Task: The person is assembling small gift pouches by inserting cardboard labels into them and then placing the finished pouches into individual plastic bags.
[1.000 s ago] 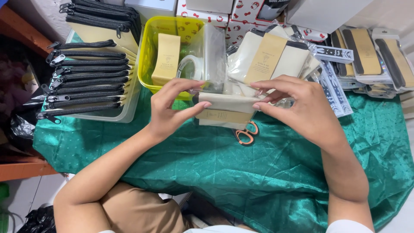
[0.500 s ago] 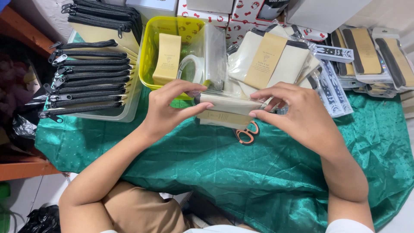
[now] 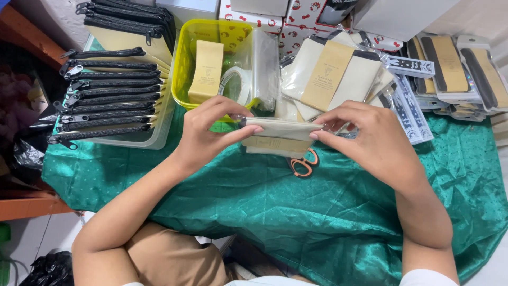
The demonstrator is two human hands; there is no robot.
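Both hands hold a cream fabric pouch with a tan paper band, lifted a little above the green cloth. My left hand pinches its left end between thumb and fingers. My right hand grips its right end, where clear plastic wrap shows. Orange-handled scissors lie on the cloth just under the pouch, partly hidden by it.
A yellow tub behind the hands holds a tan card, a tape roll and clear bags. A clear tray of black-zippered pouches stands at the left. Wrapped cream pouches and packaged items lie at the back right, with boxes behind.
The pouch has been lifted slightly and turned edge-on between both hands. My hands have shifted a little toward each other along its ends.
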